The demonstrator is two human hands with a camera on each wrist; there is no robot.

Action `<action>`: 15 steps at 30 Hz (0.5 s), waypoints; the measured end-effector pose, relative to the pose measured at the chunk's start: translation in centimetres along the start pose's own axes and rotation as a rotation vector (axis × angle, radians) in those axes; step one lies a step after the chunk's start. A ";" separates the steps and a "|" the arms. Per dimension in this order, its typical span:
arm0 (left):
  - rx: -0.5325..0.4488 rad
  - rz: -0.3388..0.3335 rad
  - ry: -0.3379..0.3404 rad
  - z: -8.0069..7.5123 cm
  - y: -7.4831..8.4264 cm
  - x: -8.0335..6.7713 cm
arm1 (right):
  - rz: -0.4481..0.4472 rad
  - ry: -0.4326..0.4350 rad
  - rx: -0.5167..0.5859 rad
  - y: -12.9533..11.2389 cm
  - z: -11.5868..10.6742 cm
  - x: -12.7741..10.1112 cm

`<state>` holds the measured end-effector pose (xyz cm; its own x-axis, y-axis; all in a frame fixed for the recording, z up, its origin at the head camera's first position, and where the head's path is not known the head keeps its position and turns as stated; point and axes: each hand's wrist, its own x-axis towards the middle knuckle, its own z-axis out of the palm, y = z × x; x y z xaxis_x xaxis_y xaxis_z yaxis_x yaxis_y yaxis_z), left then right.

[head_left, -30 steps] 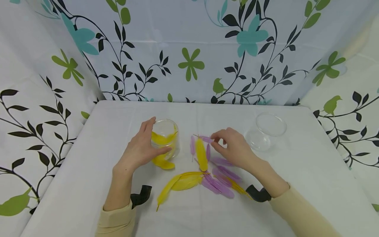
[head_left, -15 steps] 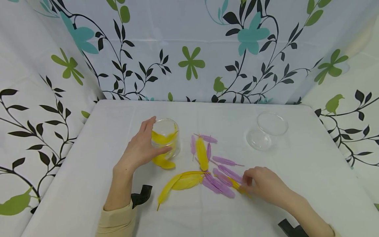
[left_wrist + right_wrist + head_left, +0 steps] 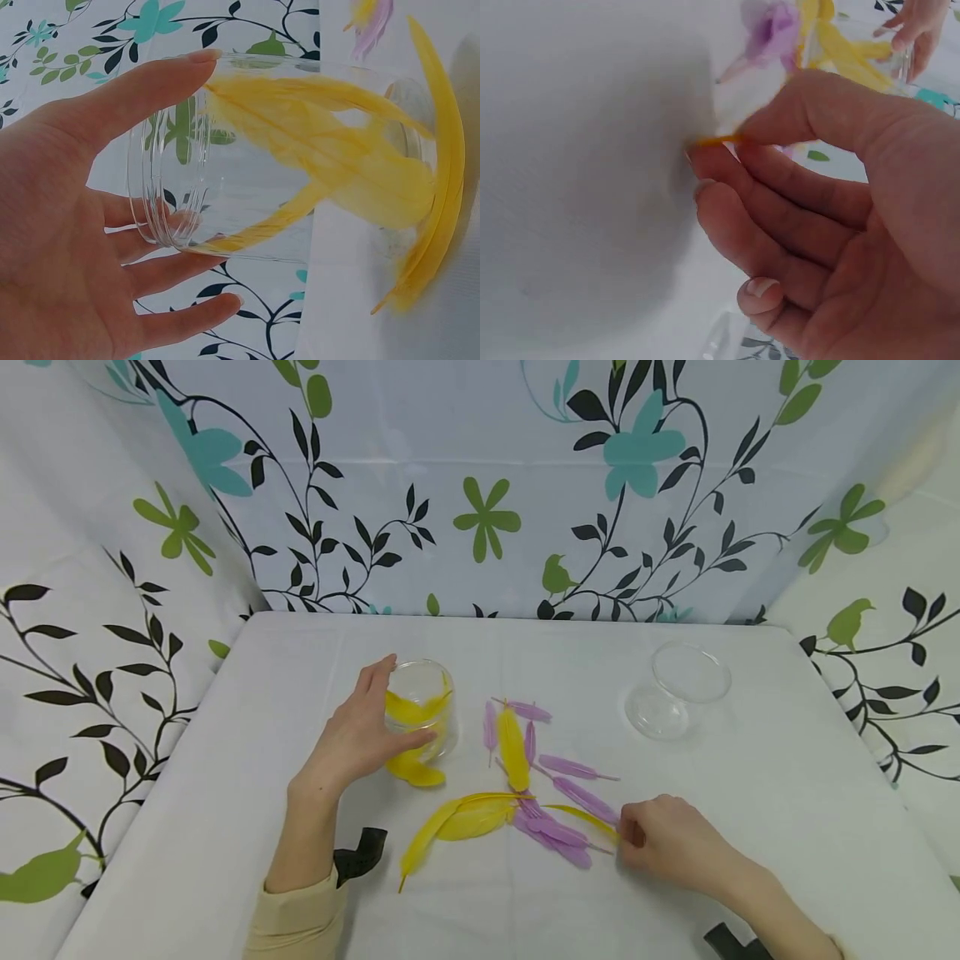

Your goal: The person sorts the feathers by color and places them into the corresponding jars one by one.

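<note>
My left hand (image 3: 358, 731) holds a clear jar (image 3: 447, 731) near its rim, thumb on one side and fingers on the other. Several yellow feathers (image 3: 360, 165) lie inside the jar, and a curved yellow feather (image 3: 450, 142) rests against its base. Further right, my right hand (image 3: 671, 839) pinches a thin yellow feather (image 3: 581, 815) by its quill, between thumb and fingers, low over the table. Its quill end (image 3: 718, 140) shows at the fingertips in the right wrist view. Purple feathers (image 3: 555, 831) lie beside it.
More purple feathers (image 3: 570, 767) and a yellow feather (image 3: 513, 750) are spread mid-table, with two overlapping yellow feathers (image 3: 450, 827) nearer the front. A second clear container (image 3: 658, 713) stands at the back right. Patterned cloth (image 3: 420, 493) hangs behind the white table (image 3: 225, 860).
My right hand moved right and toward the front, from the upper purple feather to the yellow quill, which it now pinches. A purple feather there has shifted leftward and down. The left hand stayed.
</note>
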<state>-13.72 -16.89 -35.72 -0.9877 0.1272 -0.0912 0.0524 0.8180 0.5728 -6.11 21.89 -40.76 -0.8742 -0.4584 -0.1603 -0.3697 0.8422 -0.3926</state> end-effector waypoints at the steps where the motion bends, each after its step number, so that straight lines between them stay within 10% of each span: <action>1: -0.001 -0.001 0.000 0.0 0.0 0.0 | -0.003 0.033 -0.010 -0.1 -0.3 0.0; 15: -0.005 -0.001 0.001 0.0 0.1 -0.1 | -0.177 0.431 -0.090 -2.9 -6.2 3.0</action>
<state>-13.66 -16.85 -35.65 -0.9879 0.1260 -0.0907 0.0510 0.8152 0.5770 -9.58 19.84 -34.52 -0.8394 -0.4532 0.2999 -0.5336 0.7918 -0.2971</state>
